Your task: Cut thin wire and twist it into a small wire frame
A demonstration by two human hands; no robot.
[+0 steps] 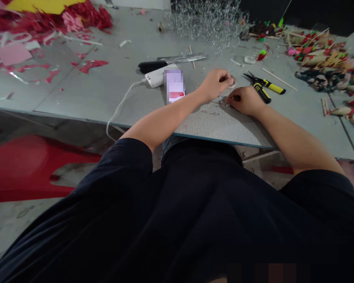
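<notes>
My left hand [217, 84] is closed in a pinch over the grey table [106, 63], at a thin, pale ring-like piece [232, 81] by its fingertips. Just right of it and nearer the table's edge, my right hand [244, 100] is also pinched, its fingertips low over the tabletop; what they hold is too small to make out. Black-and-yellow pliers [262, 86] lie with open jaws just beyond my right hand. To the left of my left hand, a lit phone [175, 85] rests against a white power bank [159, 75] with a white cable.
A black-handled tool [152, 67] lies behind the power bank. Tangled silvery wire [206, 23] stands at the back. Red and pink scraps [88, 19] cover the far left; small colourful crafts [318, 55] are heaped right. A red stool [26, 165] stands below left.
</notes>
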